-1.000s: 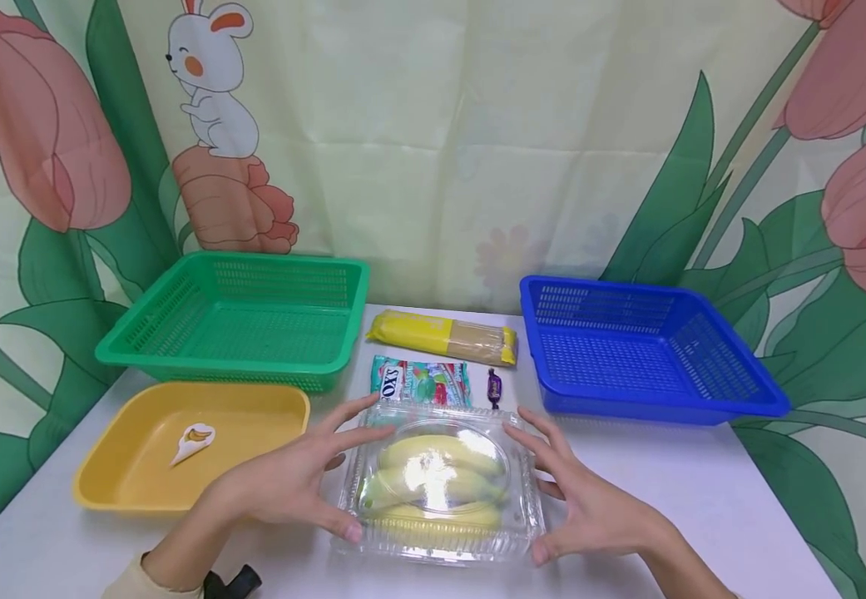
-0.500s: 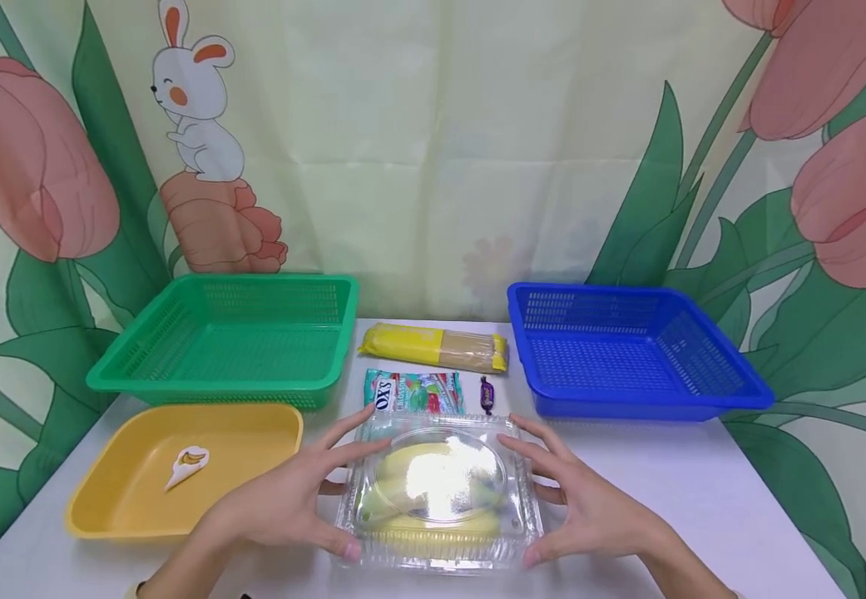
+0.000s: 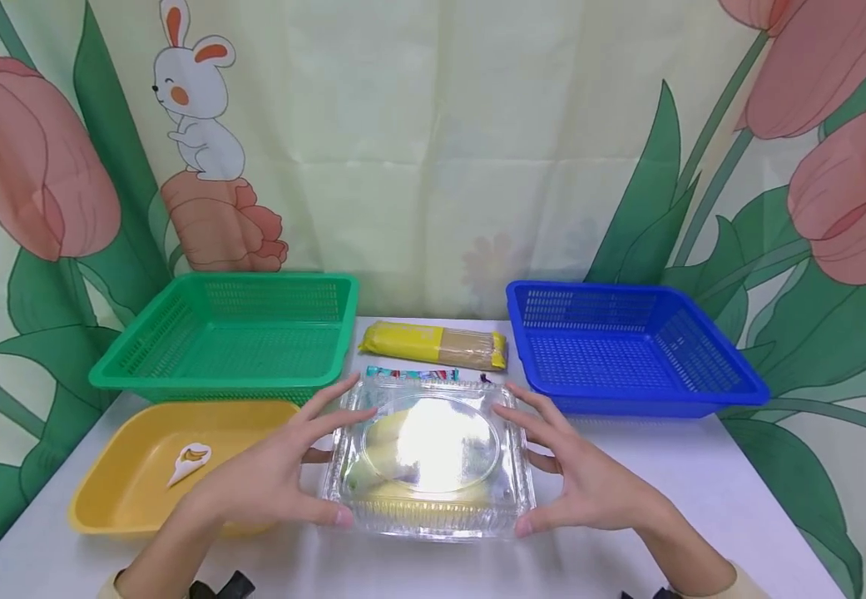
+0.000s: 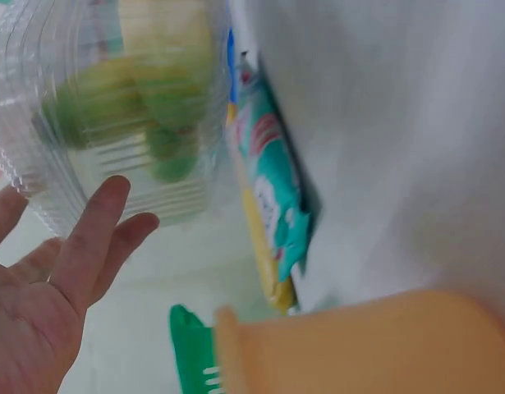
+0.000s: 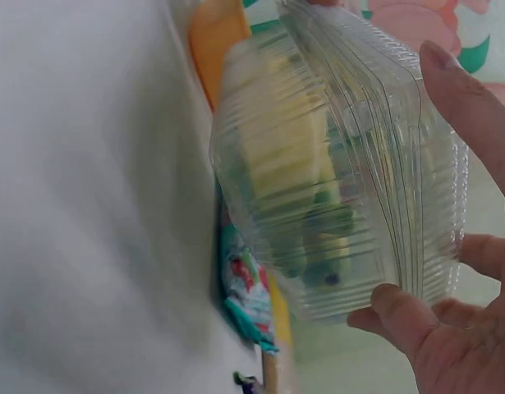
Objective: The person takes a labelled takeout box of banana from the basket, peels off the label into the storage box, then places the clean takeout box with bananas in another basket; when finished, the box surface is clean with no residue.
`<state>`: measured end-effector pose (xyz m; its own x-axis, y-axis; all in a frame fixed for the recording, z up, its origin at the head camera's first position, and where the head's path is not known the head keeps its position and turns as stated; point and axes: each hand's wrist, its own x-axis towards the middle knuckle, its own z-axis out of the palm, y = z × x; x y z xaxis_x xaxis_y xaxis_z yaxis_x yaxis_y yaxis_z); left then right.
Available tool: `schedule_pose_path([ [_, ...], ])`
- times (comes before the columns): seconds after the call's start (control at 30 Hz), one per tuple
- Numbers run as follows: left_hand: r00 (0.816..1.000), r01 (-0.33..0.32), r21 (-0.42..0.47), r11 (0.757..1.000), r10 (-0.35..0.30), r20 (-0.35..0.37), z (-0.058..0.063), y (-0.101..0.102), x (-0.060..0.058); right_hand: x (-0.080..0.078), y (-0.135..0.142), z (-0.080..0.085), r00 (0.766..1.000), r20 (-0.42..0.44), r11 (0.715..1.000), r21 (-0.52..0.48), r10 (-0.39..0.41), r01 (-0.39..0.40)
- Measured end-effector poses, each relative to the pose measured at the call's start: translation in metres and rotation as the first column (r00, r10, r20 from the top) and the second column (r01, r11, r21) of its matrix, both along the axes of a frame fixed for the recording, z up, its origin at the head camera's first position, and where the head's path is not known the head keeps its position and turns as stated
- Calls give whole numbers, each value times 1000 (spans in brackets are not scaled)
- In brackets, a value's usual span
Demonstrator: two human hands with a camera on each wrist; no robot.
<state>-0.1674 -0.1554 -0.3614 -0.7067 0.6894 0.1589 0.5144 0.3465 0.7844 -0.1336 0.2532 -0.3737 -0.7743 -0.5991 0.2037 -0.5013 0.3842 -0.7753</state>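
A clear plastic clamshell box (image 3: 421,526) with yellow bananas (image 3: 382,453) inside is held up over the white table between both hands. Its lid is on, with bright glare on top. My left hand (image 3: 271,476) grips the left side, thumb at the front corner and fingers spread along the side and lid edge. On the right side my right hand (image 3: 586,478) grips it in the same way. The left wrist view shows the banana ends (image 4: 166,152) through the ribbed wall. In the right wrist view, fingertips (image 5: 392,304) press against the box's seam.
Behind the box lie a teal candy bag (image 3: 413,373), mostly hidden, a purple-wrapped candy (image 3: 485,378) and a yellow noodle pack (image 3: 433,344). A green basket (image 3: 223,378) and yellow tray (image 3: 114,491) with a banana-picture tag (image 3: 191,462) stand left; a blue basket (image 3: 638,399) stands right.
Both hands have raised the banana box from the table and shifted it slightly left. It now covers most of the candy bag. The head view tilted slightly, mainly in the first half second.
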Motion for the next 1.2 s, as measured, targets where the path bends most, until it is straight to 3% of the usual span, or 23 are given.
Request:
schedule_pose_path([
  [0.2, 995, -13, 41, 999, 17, -101, 12, -2, -8, -12, -9, 13, 1000, -12, 999, -36, 2, -2],
  [0.43, 980, -83, 82, 993, 96, -172, 18, -10, -16, -30, -23, 21, 999, -37, 998, -53, -23, 21],
  [0.63, 972, -135, 132, 982, 157, -175, 18, -19, -19, -44, -36, 25, 999, -43, 998, -56, -11, 8],
  [0.83, 951, -185, 155, 970, 217, -221, 18, -28, -29, -57, -51, 33, 996, -86, 998, -62, 12, -18],
  [1.0, 942, -240, 169, 956, 271, -199, 21, -39, -39, -72, -63, 37, 997, -70, 997, -76, 21, -26],
  [1.2, 932, -299, 178, 937, 328, -157, 29, -54, -43, -84, -79, 38, 999, -25, 994, -107, 34, -36],
])
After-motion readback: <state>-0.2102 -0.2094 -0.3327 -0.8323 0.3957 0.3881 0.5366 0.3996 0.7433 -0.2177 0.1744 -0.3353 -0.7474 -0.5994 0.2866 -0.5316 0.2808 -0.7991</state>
